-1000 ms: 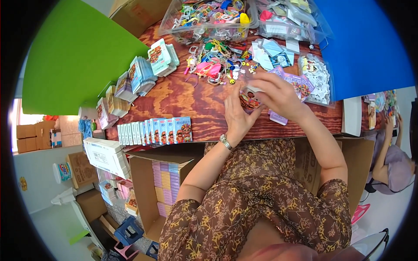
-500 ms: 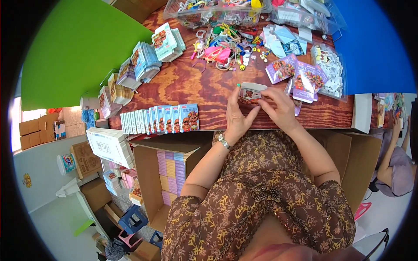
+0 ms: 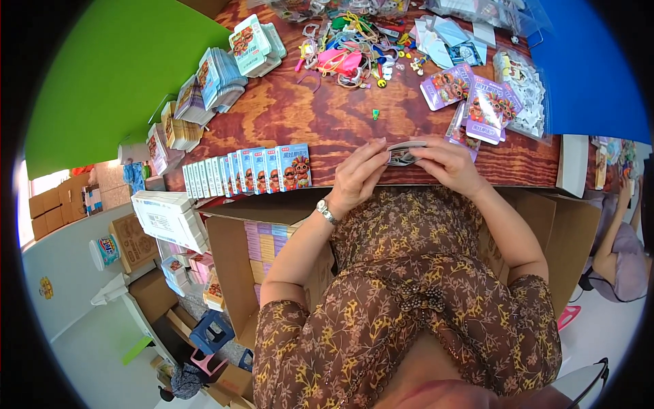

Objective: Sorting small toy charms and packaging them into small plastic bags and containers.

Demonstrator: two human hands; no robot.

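Note:
A small card carton [image 3: 407, 153] is between my hands over the table's near edge, bowed so that its end gapes in a narrow oval. My left hand [image 3: 359, 172] is closed on its left side, with fingers and thumb pressed together. The fingers of my right hand [image 3: 451, 165] pinch its right side. What is inside the carton cannot be made out. A small green trinket [image 3: 375, 114] lies on the table beyond my hands. To the left of my left hand stands a row of blue printed cartons [image 3: 269, 169].
Purple flat cartons [image 3: 485, 112] lie beside a clear bag of white pieces [image 3: 521, 95] at the right. Farther back is a heap of colourful trinkets [image 3: 351, 54]. Stacked cards [image 3: 221, 85] line the green panel [image 3: 116, 82]. An open cardboard box [image 3: 231, 273] stands below the table edge.
Both hands have drawn nearer to me with the carton, away from the green trinket. The carton has turned, its opening now narrower. The whole view has shifted slightly.

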